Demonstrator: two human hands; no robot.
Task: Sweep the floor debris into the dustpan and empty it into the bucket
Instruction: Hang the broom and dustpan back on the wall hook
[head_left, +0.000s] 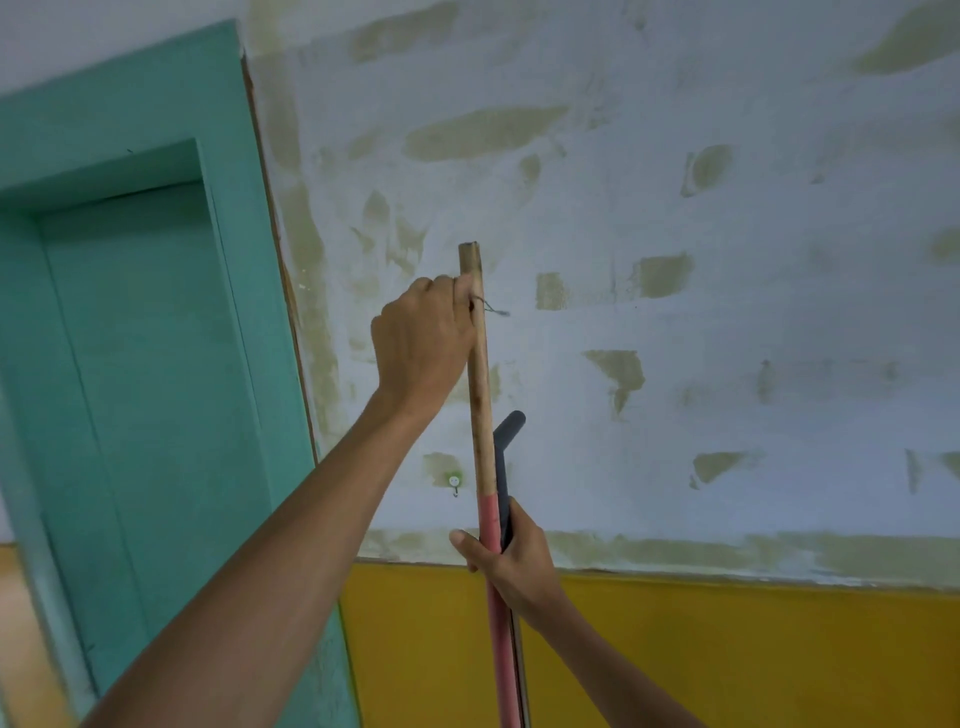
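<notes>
A broom handle (480, 374), bare wood on top and pink lower down, stands upright against the patched wall. My left hand (423, 343) grips it near the top, where a thin string loop hangs. My right hand (511, 558) holds the pink part together with a dark grey dustpan handle (506, 436) that runs just behind the broom handle. The broom head, the dustpan's pan, the bucket and the floor are out of view.
A teal door with its frame (156, 338) fills the left side. A small green wall hook (455, 482) sits just left of the handles. The wall is white with olive patches above and yellow (727, 654) below.
</notes>
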